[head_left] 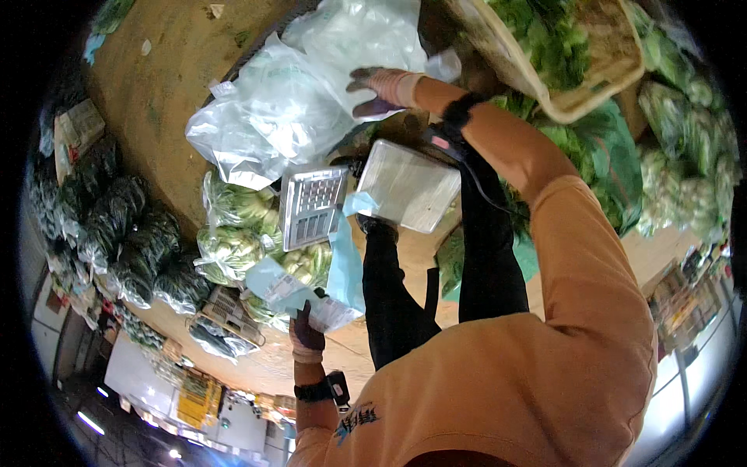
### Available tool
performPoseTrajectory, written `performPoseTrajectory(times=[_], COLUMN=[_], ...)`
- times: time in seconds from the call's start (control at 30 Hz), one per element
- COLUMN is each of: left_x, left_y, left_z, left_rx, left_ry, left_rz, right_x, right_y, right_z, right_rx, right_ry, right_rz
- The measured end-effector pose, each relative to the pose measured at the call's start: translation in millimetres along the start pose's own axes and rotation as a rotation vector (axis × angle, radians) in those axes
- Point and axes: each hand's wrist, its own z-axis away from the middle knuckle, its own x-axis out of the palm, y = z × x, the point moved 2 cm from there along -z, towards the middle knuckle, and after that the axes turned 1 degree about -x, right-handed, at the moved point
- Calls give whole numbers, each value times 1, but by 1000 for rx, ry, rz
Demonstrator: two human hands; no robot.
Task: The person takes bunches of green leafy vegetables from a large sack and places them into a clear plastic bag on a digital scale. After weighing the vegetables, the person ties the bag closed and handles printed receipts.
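Note:
My left hand (307,336), in a dark-palmed glove, is closed at the edge of a light-blue sheet with white labels (284,288); the sheet partly hides its fingers. A light-blue strip (346,261) runs up from there toward the scale. My right hand (381,89), also gloved, has its fingers apart above a pile of clear plastic bags (272,109) and holds nothing. Between my hands lie the keypad panel (313,206) and the flat metal platform (410,185) of a weighing scale. Bagged pale-green vegetables (233,249) sit beside and below the panel.
A pale crate (560,105) with leafy greens (537,39) stands at the upper right. Green-bagged leaves (615,167) and more bagged vegetables (685,156) lie beyond my right arm. Dark filled bags (132,233) line the left, near a small plastic basket (232,315).

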Motion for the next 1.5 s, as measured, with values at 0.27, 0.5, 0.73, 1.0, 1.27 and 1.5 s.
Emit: performPoseTrajectory(times=[0.27, 0.5, 0.73, 1.0, 1.27, 1.5], left_x=[-128, -247, -356, -121, -107, -211], left_y=[33, 145, 225, 85, 40, 77], left_z=[6, 96, 77, 97, 90, 59], left_rx=[-104, -36, -90, 601, 600, 632], left_ry=[-280, -288, 168, -106, -315, -21], left_rz=[0, -1471, -1637, -2040, -1326, -1379], right_x=[97, 450, 528, 351, 268, 319], right_y=[-120, -401, -481, -185, -157, -168], right_z=[388, 670, 700, 567, 309, 78], right_rx=[800, 1658, 1588, 1260, 520, 1004], right_ry=[1098, 871, 160, 556, 69, 290], right_rz=[-1348, -1628, -1881, -1751, -1479, -1415])
